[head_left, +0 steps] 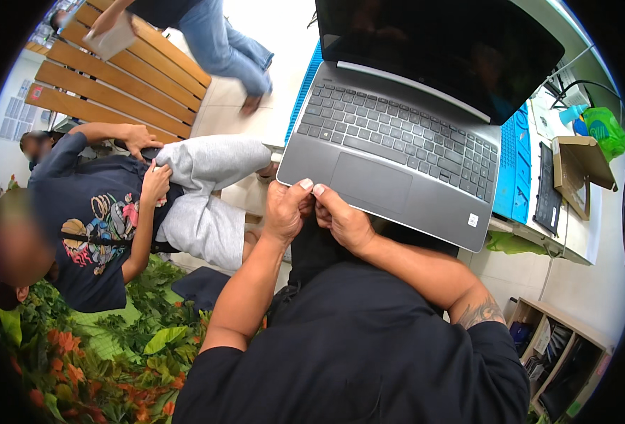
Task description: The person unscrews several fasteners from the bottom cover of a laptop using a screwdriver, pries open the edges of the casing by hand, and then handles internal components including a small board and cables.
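Note:
An open grey laptop (372, 180) lies before me, its dark screen (439, 53) tilted back and showing only faint reflections. My left hand (287, 210) is closed at the laptop's front edge, left of the touchpad, with the thumb along the rim and the other fingers curled below. Right beside it, my right hand (344, 220) pinches the same edge, thumb on top. The two thumbs nearly touch. Most of my fingertips are hidden under the laptop's base.
Under the laptop, a blue work mat (516, 169) covers part of the table. To its right are a black laptop battery (547, 189), an open cardboard box (577, 173) and a green bag (604, 133). At left sits a person in grey shorts (210, 169); another stands by a wooden bench (128, 78).

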